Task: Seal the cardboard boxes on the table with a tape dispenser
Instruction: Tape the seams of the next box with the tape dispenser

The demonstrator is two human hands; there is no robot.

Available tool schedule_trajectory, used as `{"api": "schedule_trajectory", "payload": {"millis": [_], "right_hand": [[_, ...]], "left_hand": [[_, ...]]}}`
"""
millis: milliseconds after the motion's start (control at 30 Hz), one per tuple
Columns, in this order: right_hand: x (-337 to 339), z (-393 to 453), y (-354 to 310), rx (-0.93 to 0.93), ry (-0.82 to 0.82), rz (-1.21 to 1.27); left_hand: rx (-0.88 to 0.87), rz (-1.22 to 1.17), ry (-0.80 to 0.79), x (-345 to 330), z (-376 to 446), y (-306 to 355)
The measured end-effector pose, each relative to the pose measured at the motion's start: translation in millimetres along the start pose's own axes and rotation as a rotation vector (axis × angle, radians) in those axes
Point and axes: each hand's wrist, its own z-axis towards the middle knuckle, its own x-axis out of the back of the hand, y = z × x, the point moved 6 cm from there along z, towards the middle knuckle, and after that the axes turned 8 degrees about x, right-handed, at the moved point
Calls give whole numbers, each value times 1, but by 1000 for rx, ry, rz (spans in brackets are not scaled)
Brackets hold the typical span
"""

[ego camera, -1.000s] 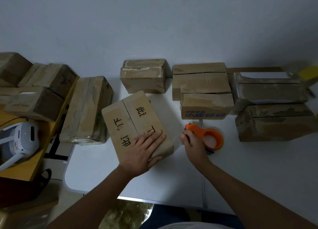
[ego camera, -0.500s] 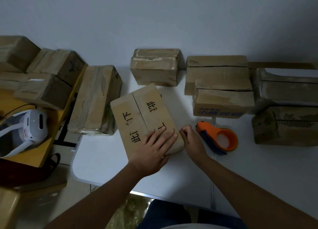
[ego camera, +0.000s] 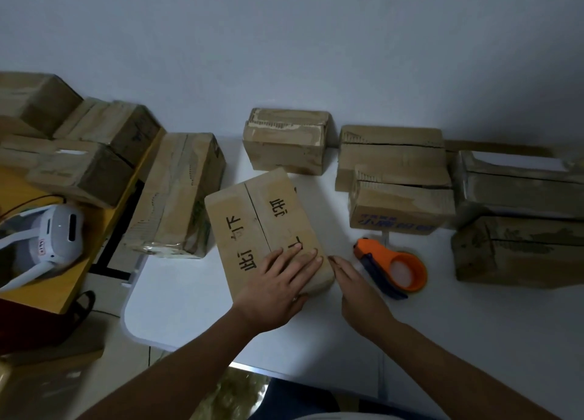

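Now a person's left hand (ego camera: 278, 288) presses flat, fingers straight, on a matte brown cardboard box (ego camera: 264, 230) at the centre of the white table (ego camera: 474, 318). Its flaps meet at an untaped seam. The right hand (ego camera: 358, 288), fingers straight and holding nothing, rests beside the box's near corner. An orange plastic tape dispenser (ego camera: 393, 266) lies just right, likely grasped next.

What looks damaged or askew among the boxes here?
The box under the left hand lies turned at an angle on the table, unlike the row behind. The back box has torn, ragged top edges. The tape dispenser lies unheld beside the right hand.
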Motion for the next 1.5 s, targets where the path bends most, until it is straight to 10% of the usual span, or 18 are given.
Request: {"api": "schedule_trajectory", "payload": {"millis": [600, 833, 933, 1067, 1167, 1267, 1500], "right_hand": [[11, 2, -14, -80, -228, -361], [9, -7, -15, -118, -336, 54], [23, -14, -13, -140, -246, 36], [48, -9, -47, 93, 62, -75], [25, 7, -87, 302, -30, -218], [-12, 25, -108, 380, -187, -394], [-35, 35, -101, 334, -219, -734]], "left_hand": [[-285, 83, 48, 9, -1, 5], [-294, -135, 86, 33, 0, 6], [-67, -464, 191, 58, -6, -18], [741, -1000, 441, 46, -62, -76], [1280, -1529, 353, -4, -116, -79], [1356, -2019, 137, -41, -139, -53], [1179, -2049, 131, -36, -141, -48]]}}
